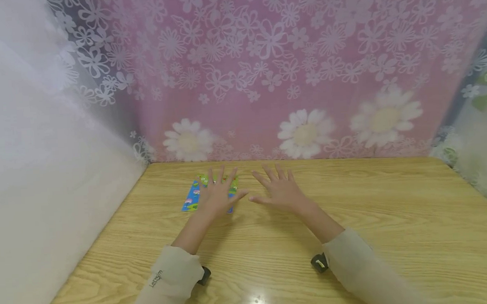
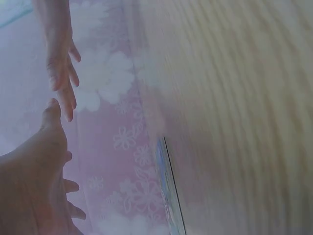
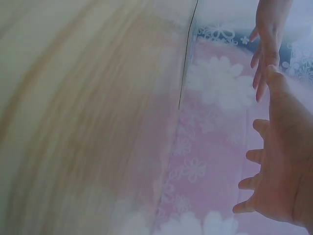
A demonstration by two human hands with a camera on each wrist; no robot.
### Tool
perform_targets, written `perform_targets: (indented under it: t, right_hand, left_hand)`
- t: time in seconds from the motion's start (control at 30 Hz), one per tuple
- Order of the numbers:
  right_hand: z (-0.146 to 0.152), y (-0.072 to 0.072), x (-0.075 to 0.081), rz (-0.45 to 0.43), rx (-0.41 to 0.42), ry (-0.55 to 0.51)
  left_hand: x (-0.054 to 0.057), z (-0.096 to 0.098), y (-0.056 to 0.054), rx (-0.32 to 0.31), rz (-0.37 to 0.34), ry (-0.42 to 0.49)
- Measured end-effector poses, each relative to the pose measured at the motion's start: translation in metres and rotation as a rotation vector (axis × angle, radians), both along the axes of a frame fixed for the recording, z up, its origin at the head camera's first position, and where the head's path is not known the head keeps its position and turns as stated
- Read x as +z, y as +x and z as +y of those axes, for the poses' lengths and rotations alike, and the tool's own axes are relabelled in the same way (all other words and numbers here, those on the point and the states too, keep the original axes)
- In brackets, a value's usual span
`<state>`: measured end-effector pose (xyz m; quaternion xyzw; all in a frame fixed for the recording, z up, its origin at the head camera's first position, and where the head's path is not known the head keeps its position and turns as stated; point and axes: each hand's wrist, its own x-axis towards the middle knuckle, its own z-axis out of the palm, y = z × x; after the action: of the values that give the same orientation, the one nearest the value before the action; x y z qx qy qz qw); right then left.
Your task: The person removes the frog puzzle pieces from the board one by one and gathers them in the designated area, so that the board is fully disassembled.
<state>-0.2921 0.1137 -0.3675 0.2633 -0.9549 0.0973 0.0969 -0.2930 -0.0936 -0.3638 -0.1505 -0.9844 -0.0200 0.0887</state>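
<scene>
My left hand (image 1: 216, 197) hovers with spread fingers over a thin, flat, blue-and-green printed piece (image 1: 191, 198) with small cartoon figures, and hides its middle. In the left wrist view this flat piece (image 2: 169, 188) shows edge-on on the table, apart from the left hand (image 2: 36, 171). My right hand (image 1: 286, 192) is held above the bare wood to the right, its fingers also spread and holding nothing. The two thumbs point toward each other with a small gap between them. In the right wrist view, the right hand (image 3: 283, 161) is raised off the tabletop.
A wood-grain table (image 1: 395, 217) spreads under both hands. Behind it hangs a pink cloth (image 1: 242, 124) with white flowers, and a pale white cloth (image 1: 53, 148) stands along the left side. Dark bands (image 1: 319, 263) show by the sleeve cuffs.
</scene>
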Motion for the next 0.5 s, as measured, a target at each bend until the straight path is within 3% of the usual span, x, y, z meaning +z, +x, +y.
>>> perform_targets:
  t: [0.33, 0.5]
  right_hand:
    - [-0.042, -0.004, -0.002, -0.046, 0.005, 0.003]
    - [-0.056, -0.007, -0.009, -0.099, 0.011, -0.056]
  left_hand:
    - [-0.006, -0.033, 0.004, -0.001, 0.017, 0.018]
    - [-0.009, -0.050, 0.005, -0.033, 0.041, 0.095]
